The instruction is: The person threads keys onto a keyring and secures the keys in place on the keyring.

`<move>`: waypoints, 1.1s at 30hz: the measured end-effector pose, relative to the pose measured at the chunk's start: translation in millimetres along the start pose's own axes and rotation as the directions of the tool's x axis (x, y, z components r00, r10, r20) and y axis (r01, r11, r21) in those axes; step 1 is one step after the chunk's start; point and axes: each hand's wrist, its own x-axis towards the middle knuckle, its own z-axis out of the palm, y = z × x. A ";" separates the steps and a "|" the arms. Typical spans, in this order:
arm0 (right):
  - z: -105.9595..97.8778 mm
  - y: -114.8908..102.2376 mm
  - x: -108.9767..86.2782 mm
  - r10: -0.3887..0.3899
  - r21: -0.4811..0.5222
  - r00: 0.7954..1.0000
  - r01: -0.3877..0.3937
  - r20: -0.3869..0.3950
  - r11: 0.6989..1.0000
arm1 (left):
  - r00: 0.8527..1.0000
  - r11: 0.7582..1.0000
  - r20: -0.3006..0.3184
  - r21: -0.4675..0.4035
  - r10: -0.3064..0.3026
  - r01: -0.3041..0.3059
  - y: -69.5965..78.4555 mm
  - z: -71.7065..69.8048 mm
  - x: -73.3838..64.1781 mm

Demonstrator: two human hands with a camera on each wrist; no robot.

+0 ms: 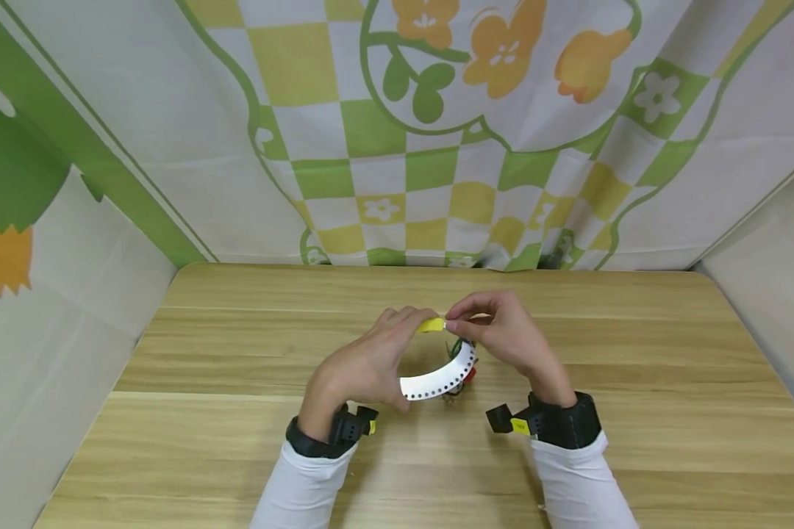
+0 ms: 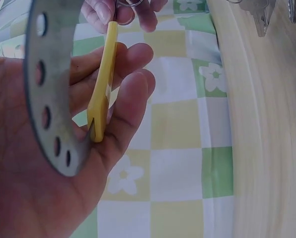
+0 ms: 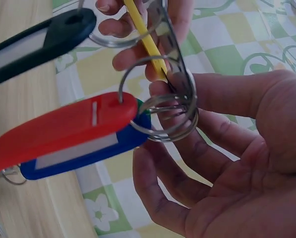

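Observation:
A large metal key hoop (image 1: 440, 382), a flat band with a row of holes, is held up above the table between both hands. My left hand (image 1: 370, 360) grips it at its left side, with the fingers around its yellow plastic piece (image 2: 106, 79). At the other end of that piece, my right hand (image 1: 503, 330) pinches the hoop's metal end between thumb and finger. Several split rings (image 3: 168, 134) hang there beside the right fingers. From them dangle a red key tag (image 3: 63, 129), a blue key tag (image 3: 83, 158) and a dark key tag (image 3: 73, 29).
Metal keys (image 2: 261, 17) hang at the upper right of the left wrist view. Below lies a wooden table (image 1: 225, 353). A green, yellow and white checked curtain (image 1: 377, 169) stands behind its far edge, with pale walls at both sides.

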 end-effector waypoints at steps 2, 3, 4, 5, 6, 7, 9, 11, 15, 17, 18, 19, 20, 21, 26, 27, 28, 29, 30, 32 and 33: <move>0.7 0.2 0.1 0.015 0.008 1.000 -0.015 -0.008 1.000 | 1.000 1.000 0.001 -0.002 -0.008 0.008 0.3 0.3 0.5; 0.9 0.1 0.1 0.025 0.012 1.000 -0.025 -0.011 1.000 | 1.000 1.000 0.005 -0.005 -0.019 0.019 0.6 0.3 0.4; 0.9 0.0 0.0 0.035 0.010 0.999 -0.035 -0.016 0.999 | 0.999 0.999 0.005 -0.012 -0.031 0.031 0.8 0.4 0.3; 0.8 0.0 -0.2 0.048 0.010 0.999 -0.048 -0.022 0.999 | 0.999 0.999 0.004 -0.019 -0.046 0.046 0.7 0.5 0.3; 0.4 0.0 -0.3 0.065 0.008 0.997 -0.065 -0.030 0.998 | 0.998 0.998 0.000 -0.032 -0.062 0.062 0.6 0.4 0.0; 0.0 0.1 -0.4 0.080 0.003 0.996 -0.080 -0.039 0.997 | 0.997 0.996 -0.007 -0.049 -0.079 0.078 0.5 0.0 -0.4; -1.2 0.8 -0.3 0.107 -0.006 0.992 -0.108 -0.062 0.994 | 0.993 0.990 -0.030 -0.085 -0.116 0.113 -0.4 -1.0 -1.5; -2.4 1.4 -0.1 0.132 -0.011 0.988 -0.133 -0.085 0.991 | 0.988 0.985 -0.066 -0.114 -0.141 0.133 -2.7 -2.0 -1.5; -3.6 2.7 0.3 0.160 -0.007 0.981 -0.162 -0.111 0.987 | 0.975 0.976 -0.139 -0.156 -0.173 0.151 -8.3 -3.7 -0.3; -3.8 3.2 0.1 0.173 0.004 0.978 -0.174 -0.116 0.985 | 0.967 0.972 -0.173 -0.179 -0.184 0.153 -10.8 -4.4 0.9; -4.0 3.4 0.0 0.179 0.011 0.977 -0.179 -0.119 0.984 | 0.962 0.969 -0.193 -0.194 -0.193 0.156 -12.2 -4.6 1.4; -4.2 3.6 0.1 0.183 0.018 0.976 -0.182 -0.120 0.983 | 0.955 0.965 -0.216 -0.207 -0.204 0.159 -12.9 -4.9 1.9; -4.4 3.6 0.2 0.186 0.026 0.975 -0.184 -0.122 0.983 | 0.947 0.961 -0.238 -0.224 -0.217 0.164 -13.6 -5.2 2.4; -4.6 3.7 0.3 0.188 0.031 0.974 -0.185 -0.123 0.982 | 0.937 0.955 -0.258 -0.242 -0.235 0.173 -13.9 -5.8 2.7; -4.7 4.1 1.2 0.201 0.067 0.971 -0.193 -0.129 0.979 | 0.889 0.894 -0.308 -0.401 -0.337 0.200 -15.6 -5.1 4.1; -4.4 4.1 1.4 0.204 0.075 0.970 -0.195 -0.132 0.978 | 0.886 0.870 -0.299 -0.453 -0.355 0.195 -15.5 -4.6 4.4; -4.1 4.2 1.7 0.207 0.080 0.969 -0.198 -0.135 0.977 | 0.882 0.844 -0.290 -0.502 -0.371 0.190 -15.5 -3.9 4.9; -3.6 4.2 2.0 0.210 0.085 0.968 -0.199 -0.140 0.976 | 0.879 0.814 -0.280 -0.552 -0.387 0.183 -15.7 -3.0 5.7; -3.0 4.1 2.4 0.213 0.092 0.966 -0.201 -0.145 0.975 | 0.875 0.779 -0.267 -0.602 -0.404 0.176 -15.5 -2.5 6.2; -1.8 3.7 3.0 0.218 0.102 0.963 -0.204 -0.156 0.974 | 0.870 0.705 -0.248 -0.693 -0.426 0.148 -15.4 -1.7 7.6; -1.1 3.4 3.3 0.220 0.106 0.962 -0.205 -0.162 0.973 | 0.868 0.670 -0.240 -0.731 -0.434 0.133 -15.2 -1.6 8.3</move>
